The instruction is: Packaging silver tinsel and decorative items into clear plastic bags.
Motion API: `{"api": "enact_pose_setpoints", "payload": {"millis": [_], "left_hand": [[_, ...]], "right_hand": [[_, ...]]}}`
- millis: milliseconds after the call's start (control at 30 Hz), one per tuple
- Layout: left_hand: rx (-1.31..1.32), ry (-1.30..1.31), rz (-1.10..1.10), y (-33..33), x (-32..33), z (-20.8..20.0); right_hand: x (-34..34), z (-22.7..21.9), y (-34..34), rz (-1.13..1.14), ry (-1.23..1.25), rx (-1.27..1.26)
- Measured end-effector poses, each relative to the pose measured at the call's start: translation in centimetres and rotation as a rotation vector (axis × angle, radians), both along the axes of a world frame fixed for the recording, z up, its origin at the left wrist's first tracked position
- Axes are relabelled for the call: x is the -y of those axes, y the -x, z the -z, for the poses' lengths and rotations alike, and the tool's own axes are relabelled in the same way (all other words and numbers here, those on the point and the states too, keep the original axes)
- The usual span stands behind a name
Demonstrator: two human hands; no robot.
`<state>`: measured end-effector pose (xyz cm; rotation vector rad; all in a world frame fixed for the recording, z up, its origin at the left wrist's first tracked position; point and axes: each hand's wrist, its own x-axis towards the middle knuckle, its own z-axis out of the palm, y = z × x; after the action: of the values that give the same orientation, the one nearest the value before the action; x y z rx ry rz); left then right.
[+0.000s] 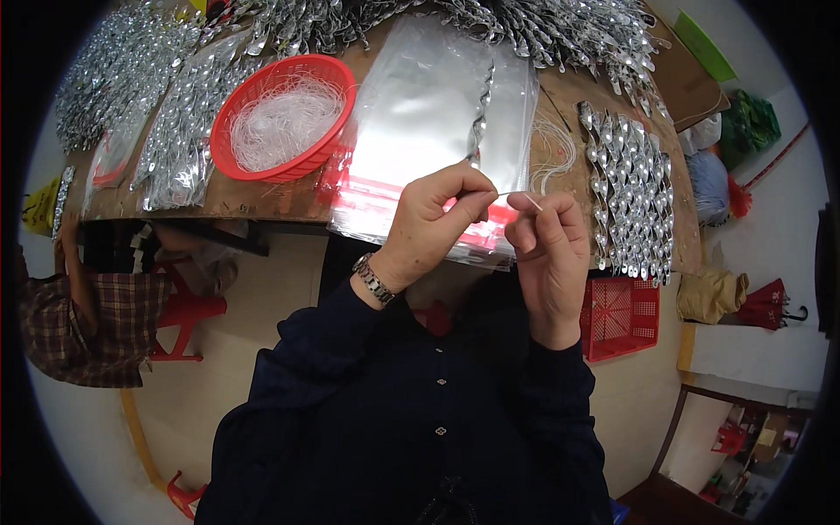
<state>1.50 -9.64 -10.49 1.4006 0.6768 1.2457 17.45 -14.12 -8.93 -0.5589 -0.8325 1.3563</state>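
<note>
A twisted silver strip (pixel 480 118) lies over a stack of clear plastic bags (pixel 407 105) with red-striped edges. Its near end meets the fingertips of my left hand (pixel 429 219), which is closed in a pinch. A thin white string (pixel 528 200) runs from that pinch across to my right hand (pixel 553 254). The thumb and fingers there are closed on it, and a short end sticks out. Whether a knot or hole joins string and strip is hidden behind my left fingers. Both hands are held over the table's near edge.
Left of the bags, a red basket (pixel 229 162) holds tangled clear string (pixel 284 118). Loose white strings (pixel 553 153) and a row of twisted silver strips (pixel 632 192) lie right. Silver piles (pixel 560 31) line the back. A person in plaid (pixel 96 324) is at far left; a red crate (pixel 619 319) is below.
</note>
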Motion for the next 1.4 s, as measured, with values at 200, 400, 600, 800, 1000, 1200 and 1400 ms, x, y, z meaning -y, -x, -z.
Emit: {"api": "enact_pose_setpoints", "payload": {"millis": [200,400,600,800,1000,1200,1400], "left_hand": [[-0.049,0.010,0.036,-0.1,0.1,0.5],[-0.039,0.061,0.032,-0.1,0.5,0.6],[-0.026,0.185,0.091,0.4,0.4,0.1],[-0.035,0.221,0.162,0.6,0.0,-0.2],[-0.059,0.337,0.201,0.7,-0.1,-0.5],[-0.075,0.358,0.193,0.6,-0.1,0.1],[-0.087,0.336,0.191,0.7,-0.2,0.1]], "right_hand": [[0.1,0.6,-0.2,0.050,-0.036,0.050],[0.6,-0.2,0.4,0.211,-0.157,0.582],[-0.1,-0.4,-0.7,0.385,-0.485,1.233],[-0.6,-1.4,-1.2,0.429,-0.701,1.504],[-0.5,-1.3,-1.1,0.405,-0.779,1.619],[-0.5,-0.9,-0.9,0.401,-0.767,1.598],[-0.5,-0.5,-1.0,0.392,-0.713,1.538]]}}
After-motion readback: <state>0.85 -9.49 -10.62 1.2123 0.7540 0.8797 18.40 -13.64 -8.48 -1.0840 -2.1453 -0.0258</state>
